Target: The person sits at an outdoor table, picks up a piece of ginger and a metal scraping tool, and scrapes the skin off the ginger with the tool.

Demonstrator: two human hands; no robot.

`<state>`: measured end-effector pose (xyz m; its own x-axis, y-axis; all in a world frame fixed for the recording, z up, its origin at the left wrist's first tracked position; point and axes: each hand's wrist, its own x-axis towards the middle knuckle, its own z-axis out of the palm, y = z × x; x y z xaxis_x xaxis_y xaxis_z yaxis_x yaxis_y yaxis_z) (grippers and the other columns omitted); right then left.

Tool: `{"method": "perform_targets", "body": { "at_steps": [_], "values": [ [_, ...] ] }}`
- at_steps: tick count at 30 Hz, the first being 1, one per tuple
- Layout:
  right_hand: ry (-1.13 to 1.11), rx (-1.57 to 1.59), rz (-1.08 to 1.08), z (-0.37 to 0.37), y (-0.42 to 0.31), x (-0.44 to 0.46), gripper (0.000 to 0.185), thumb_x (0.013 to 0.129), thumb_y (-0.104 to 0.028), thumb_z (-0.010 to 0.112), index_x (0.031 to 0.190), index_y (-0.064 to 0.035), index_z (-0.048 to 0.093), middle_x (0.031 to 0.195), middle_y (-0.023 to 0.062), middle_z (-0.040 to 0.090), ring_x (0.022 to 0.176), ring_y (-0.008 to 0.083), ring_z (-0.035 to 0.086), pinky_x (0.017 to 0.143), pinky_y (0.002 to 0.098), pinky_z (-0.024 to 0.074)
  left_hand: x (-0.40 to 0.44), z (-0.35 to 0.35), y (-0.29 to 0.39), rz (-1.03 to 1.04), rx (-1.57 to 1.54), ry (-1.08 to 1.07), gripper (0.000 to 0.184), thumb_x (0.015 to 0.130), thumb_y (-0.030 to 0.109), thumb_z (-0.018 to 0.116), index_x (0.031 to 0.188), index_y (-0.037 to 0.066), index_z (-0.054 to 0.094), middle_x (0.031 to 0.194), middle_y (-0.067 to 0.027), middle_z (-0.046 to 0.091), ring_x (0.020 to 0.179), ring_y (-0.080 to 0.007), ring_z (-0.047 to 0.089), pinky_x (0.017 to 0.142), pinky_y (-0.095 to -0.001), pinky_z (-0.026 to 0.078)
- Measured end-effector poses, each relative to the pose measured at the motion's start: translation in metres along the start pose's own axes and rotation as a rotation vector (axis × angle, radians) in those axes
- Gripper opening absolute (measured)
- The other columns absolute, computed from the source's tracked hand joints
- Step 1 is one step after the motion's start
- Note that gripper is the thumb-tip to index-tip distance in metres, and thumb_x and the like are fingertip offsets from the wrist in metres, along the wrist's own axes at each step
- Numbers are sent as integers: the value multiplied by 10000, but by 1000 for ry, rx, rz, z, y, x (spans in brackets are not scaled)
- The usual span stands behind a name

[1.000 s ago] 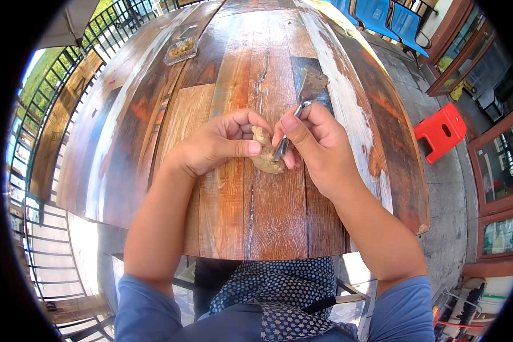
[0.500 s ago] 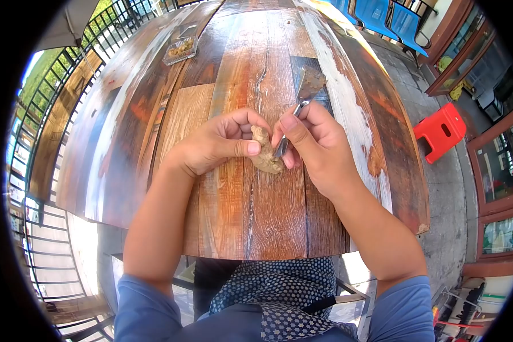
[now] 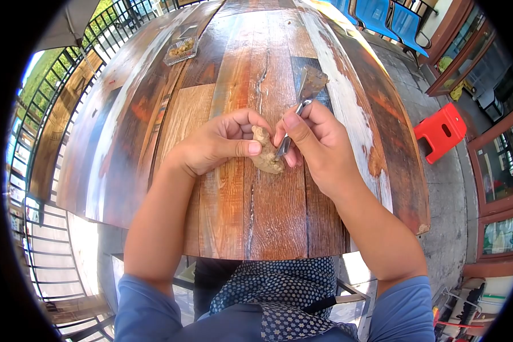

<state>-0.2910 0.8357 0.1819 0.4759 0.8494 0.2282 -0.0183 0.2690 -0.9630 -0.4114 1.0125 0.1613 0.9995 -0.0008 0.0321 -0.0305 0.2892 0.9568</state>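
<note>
A knobbly, light brown clay-like piece is pinched between the thumb and fingers of my left hand, above the wooden table. My right hand grips a metal scraper-like tool. Its wide, smeared blade points away from me, and its narrow shiny end rests at or very near the right side of the piece. Part of the tool's shaft is hidden behind my right fingers.
A clear plastic box with small brownish bits stands at the table's far left. Right of the table is a red stool, with blue chairs beyond. A black railing runs along the left.
The tool in my right hand has tilted slightly back and forth, its blade shifting a little. My left hand and the brown piece have stayed nearly in place.
</note>
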Motion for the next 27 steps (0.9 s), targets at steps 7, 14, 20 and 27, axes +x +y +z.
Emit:
{"method": "perform_targets", "body": {
  "at_steps": [7,14,20,27],
  "values": [
    [-3,45,-5,0,3,0,247,984,-266,594,914,-34,547,772,33,616,555,64,519,504,204,412,0,1,1,-3,-3,8,305,864,104,716,1131,45,581,1084,-57,656,1021,-162,623,923,-304,491],
    [-9,29,-13,0,5,0,235,988,-261,587,937,-34,555,777,26,615,554,62,516,507,200,406,0,0,0,4,-9,-8,303,866,101,714,1133,46,581,1076,-54,657,1015,-150,623,918,-296,492],
    [-11,25,-8,-1,3,0,243,989,-269,586,928,-36,551,784,26,615,557,62,516,508,199,406,0,0,0,2,5,8,301,867,103,713,1131,46,582,1069,-51,656,1007,-149,622,912,-296,493],
    [-38,18,-10,-1,6,0,264,988,-285,586,917,-34,547,789,28,616,561,63,520,510,199,409,0,1,2,2,13,-3,299,868,107,713,1130,48,582,1068,-49,656,1008,-148,619,920,-297,486]
  ]
}}
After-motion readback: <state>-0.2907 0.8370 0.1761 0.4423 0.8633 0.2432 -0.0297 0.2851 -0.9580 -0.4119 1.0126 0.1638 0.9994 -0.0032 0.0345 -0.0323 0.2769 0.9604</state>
